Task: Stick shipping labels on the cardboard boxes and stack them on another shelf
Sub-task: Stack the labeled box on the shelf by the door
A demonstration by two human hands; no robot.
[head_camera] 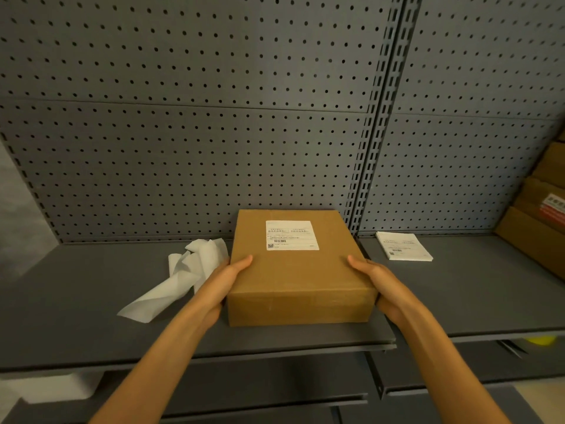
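Note:
A flat brown cardboard box (293, 270) lies on the grey shelf (91, 301), near the pegboard back. A white shipping label (292, 235) is stuck on its top, toward the far edge. My left hand (224, 281) grips the box's left side, thumb on top. My right hand (377, 281) grips the right side the same way. A stack of loose white labels (403, 246) lies on the neighbouring shelf to the right.
Crumpled white backing paper (183, 270) lies left of the box. Several stacked cardboard boxes (538, 215) stand at the far right edge. A grey pegboard wall (214, 133) closes the back. Lower shelves (275, 390) show below the front edge.

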